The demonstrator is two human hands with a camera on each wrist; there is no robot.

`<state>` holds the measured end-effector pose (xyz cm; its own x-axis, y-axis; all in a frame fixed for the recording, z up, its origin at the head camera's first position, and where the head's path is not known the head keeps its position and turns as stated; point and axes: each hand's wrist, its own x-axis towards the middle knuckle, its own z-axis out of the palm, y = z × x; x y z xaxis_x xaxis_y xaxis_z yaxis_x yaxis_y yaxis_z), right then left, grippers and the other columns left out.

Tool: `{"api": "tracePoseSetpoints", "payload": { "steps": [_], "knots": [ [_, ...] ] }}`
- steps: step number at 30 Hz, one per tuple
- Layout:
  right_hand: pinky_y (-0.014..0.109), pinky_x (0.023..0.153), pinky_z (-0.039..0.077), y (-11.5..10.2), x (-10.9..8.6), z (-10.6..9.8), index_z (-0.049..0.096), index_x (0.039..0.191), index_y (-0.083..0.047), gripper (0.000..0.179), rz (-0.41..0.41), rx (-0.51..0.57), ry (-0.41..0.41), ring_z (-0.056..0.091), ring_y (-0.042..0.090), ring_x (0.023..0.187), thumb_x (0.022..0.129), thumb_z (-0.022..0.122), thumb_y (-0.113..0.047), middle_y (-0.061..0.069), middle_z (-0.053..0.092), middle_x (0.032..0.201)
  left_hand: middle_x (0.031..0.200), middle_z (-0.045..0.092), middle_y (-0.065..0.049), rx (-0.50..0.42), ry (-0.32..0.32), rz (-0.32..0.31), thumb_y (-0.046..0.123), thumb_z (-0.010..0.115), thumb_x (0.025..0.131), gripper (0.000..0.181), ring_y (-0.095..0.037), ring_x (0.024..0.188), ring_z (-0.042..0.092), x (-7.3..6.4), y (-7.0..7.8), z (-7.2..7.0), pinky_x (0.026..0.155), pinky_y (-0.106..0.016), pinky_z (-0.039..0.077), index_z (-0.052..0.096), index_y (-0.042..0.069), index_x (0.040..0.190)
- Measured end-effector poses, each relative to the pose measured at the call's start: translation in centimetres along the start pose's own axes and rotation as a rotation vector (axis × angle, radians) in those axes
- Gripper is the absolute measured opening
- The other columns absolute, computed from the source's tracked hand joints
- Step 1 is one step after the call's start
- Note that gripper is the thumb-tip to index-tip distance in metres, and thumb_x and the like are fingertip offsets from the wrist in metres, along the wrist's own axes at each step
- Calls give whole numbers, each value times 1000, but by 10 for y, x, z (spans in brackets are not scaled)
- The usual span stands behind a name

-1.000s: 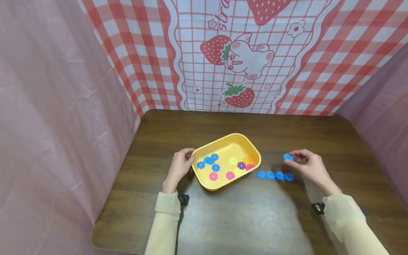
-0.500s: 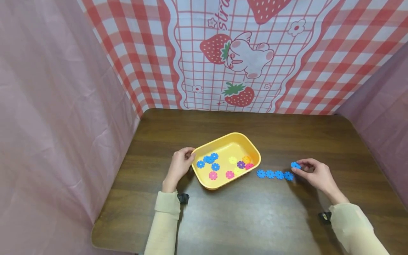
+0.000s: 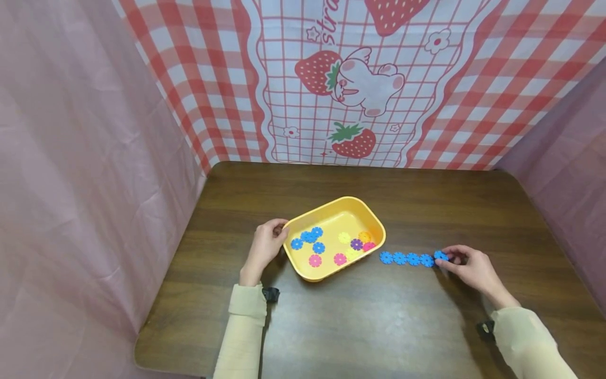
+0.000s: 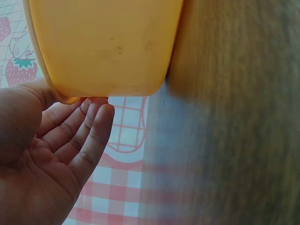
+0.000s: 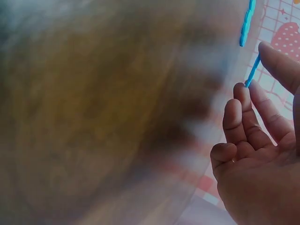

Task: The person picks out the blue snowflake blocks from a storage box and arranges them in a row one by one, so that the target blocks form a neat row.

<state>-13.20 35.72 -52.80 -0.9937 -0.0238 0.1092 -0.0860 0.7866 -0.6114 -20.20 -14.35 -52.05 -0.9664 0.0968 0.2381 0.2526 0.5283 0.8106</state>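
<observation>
My left hand (image 3: 266, 246) grips the left end of a yellow plastic tray (image 3: 338, 221), thumb at the rim and fingers underneath it; the left wrist view shows the tray's outer wall (image 4: 108, 51). Inside lie several snowflake discs in blue, pink, yellow, orange and purple. To the tray's right, a straight row of blue snowflake discs (image 3: 400, 258) lies on the table. At the row's right end, my right hand (image 3: 477, 269) pinches one more blue snowflake disc (image 3: 441, 256) between thumb and fingertips. Seen edge-on in the right wrist view, that disc (image 5: 253, 71) is slightly apart from the row (image 5: 247, 26).
A brown wooden table (image 3: 364, 326) carries everything. Behind it hangs a red-and-white checked cloth (image 3: 227, 100) with strawberry prints. Pink curtains (image 3: 94, 158) close off the left and right sides.
My right hand has carried the blue disc rightward and down, from above the row to its right end. The left hand and the tray have stayed in place.
</observation>
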Motion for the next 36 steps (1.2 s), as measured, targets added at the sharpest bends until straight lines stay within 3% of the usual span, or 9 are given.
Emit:
{"api": "tracePoseSetpoints", "payload": {
  "steps": [13, 27, 36],
  "knots": [
    [22, 61, 42, 6, -1, 1, 71, 106, 0, 38, 23, -36, -68, 50, 10, 74, 85, 81, -30, 7, 64, 89, 89, 71, -13, -8, -6, -12, 6, 70, 92, 19, -20, 77, 66, 1, -1, 1, 70, -34, 57, 72, -3, 108],
    [22, 64, 43, 6, 1, 3, 70, 107, 1, 40, 21, -59, -80, 50, 15, 77, 83, 83, -29, 9, 65, 92, 88, 71, -13, -12, 0, -12, 6, 68, 92, 18, -22, 76, 67, 1, -1, -1, 70, -35, 57, 72, -3, 108],
    [21, 63, 44, 0, 3, -5, 69, 109, 4, 42, 17, -32, -114, 52, 9, 76, 83, 83, -27, 11, 66, 93, 88, 71, -13, -20, -6, -21, 6, 69, 92, 18, -21, 77, 67, 0, 0, 0, 70, -34, 57, 72, -3, 107]
  ]
}}
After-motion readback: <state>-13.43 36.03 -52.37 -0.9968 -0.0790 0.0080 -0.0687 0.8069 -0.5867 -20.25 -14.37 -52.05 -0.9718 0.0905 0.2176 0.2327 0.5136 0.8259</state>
